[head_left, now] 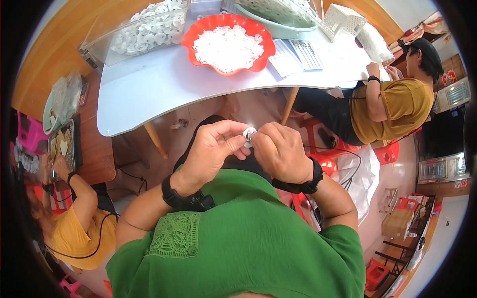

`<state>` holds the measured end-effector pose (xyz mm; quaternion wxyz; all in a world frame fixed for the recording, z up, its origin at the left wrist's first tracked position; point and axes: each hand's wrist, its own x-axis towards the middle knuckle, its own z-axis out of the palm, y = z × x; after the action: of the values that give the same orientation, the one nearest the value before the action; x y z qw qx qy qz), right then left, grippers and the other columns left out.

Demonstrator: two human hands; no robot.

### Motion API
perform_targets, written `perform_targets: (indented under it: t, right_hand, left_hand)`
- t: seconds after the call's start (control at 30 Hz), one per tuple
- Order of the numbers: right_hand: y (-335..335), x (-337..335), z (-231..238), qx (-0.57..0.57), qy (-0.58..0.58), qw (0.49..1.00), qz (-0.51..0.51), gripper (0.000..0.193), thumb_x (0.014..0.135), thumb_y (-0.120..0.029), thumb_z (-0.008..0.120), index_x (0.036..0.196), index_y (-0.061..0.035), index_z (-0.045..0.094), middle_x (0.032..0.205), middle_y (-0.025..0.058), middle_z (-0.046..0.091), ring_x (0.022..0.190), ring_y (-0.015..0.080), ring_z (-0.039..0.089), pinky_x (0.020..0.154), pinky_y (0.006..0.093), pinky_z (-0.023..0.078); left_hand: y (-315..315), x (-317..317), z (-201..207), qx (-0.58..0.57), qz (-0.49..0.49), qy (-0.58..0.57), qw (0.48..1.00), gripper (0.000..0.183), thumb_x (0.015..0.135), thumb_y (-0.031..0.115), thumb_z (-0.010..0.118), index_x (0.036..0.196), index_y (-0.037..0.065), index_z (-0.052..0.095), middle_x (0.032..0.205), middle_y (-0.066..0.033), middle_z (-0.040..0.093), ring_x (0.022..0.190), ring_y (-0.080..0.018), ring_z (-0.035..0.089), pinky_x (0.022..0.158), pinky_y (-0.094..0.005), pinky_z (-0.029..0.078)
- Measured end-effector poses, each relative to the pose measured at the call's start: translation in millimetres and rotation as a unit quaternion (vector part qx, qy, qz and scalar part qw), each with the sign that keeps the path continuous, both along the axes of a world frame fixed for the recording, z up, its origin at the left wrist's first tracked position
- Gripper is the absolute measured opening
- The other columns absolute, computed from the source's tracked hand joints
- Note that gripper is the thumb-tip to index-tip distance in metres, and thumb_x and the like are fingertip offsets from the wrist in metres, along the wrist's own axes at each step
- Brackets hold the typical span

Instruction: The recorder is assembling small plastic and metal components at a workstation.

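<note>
Between my two hands, held over my lap just short of the table edge, is a small round white plastic piece (248, 133) with a bit of dark metal at its middle. My left hand (218, 144) pinches it between thumb and fingers from the left. Closed fingers of my right hand (280, 151) press against its right side; whatever else they grip is hidden. Beyond my hands, a red scalloped bowl (186, 40) full of small white plastic pieces rests on the white table (144, 94). A clear bin (94, 47) with many round white pieces stands to its left.
Behind the bowl sits a pale green basin (278, 31); a white perforated basket (343, 22) and a gridded tray (306, 54) lie right of it. One person in mustard (397, 102) sits at right, another in yellow (82, 238) at left. Red stools (313, 134) stand on the floor.
</note>
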<state>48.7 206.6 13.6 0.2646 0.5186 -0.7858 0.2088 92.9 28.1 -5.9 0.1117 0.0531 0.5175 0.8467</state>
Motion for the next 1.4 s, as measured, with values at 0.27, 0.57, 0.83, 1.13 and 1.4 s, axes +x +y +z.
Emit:
perform_targets:
  t: [0.27, 0.57, 0.83, 1.13, 1.4]
  right_hand:
    - [6, 0, 4, -0.084, -0.099, 0.991, -0.016, 0.021, 0.069, -0.001, 0.068, 0.084, -0.0019, 0.052, 0.067, 0.0089, 0.048, 0.055, 0.0213, 0.052, 0.047, 0.0300, 0.041]
    - [6, 1, 13, -0.240, -0.689, 0.684, 0.002, 0.017, 0.082, -0.002, 0.066, 0.095, 0.0008, 0.056, 0.077, 0.0000, 0.056, 0.067, 0.0047, 0.054, 0.054, 0.0203, 0.046]
    - [-1, 3, 4, -0.280, -0.657, 0.700, 0.010, 0.015, 0.083, -0.005, 0.066, 0.093, 0.0015, 0.057, 0.076, -0.0003, 0.057, 0.065, 0.0040, 0.053, 0.054, 0.0205, 0.045]
    - [-7, 2, 9, -0.202, -0.153, 0.967, -0.013, 0.026, 0.066, 0.003, 0.069, 0.088, -0.0008, 0.056, 0.073, 0.0071, 0.056, 0.058, 0.0185, 0.055, 0.049, 0.0281, 0.044]
    - [-12, 8, 5, -0.132, -0.004, 0.991, -0.017, 0.026, 0.062, 0.003, 0.069, 0.084, 0.0008, 0.055, 0.072, 0.0083, 0.055, 0.056, 0.0216, 0.055, 0.045, 0.0306, 0.043]
  left_hand:
    - [2, 0, 7, -0.076, 0.017, 0.064, 0.995, 0.023, 0.090, 0.005, 0.056, 0.110, -0.005, 0.059, 0.091, -0.0082, 0.065, 0.074, -0.0117, 0.061, 0.066, -0.0256, 0.052]
    - [2, 1, 6, -0.022, -0.008, 0.057, 0.998, 0.021, 0.091, 0.003, 0.054, 0.111, -0.004, 0.058, 0.096, -0.0087, 0.063, 0.079, -0.0126, 0.061, 0.071, -0.0259, 0.052]
    - [2, -6, 3, 0.042, -0.018, 0.034, 0.998, 0.026, 0.091, 0.009, 0.057, 0.113, -0.004, 0.056, 0.099, -0.0102, 0.063, 0.080, -0.0130, 0.061, 0.069, -0.0253, 0.053]
    - [-1, -6, 3, 0.030, 0.000, 0.047, 0.998, 0.025, 0.089, 0.005, 0.059, 0.112, -0.004, 0.057, 0.097, -0.0085, 0.063, 0.080, -0.0117, 0.061, 0.069, -0.0244, 0.052]
    - [0, -4, 6, 0.015, 0.015, 0.069, 0.997, 0.023, 0.085, -0.004, 0.060, 0.108, -0.004, 0.059, 0.094, -0.0053, 0.060, 0.082, -0.0106, 0.059, 0.071, -0.0238, 0.050]
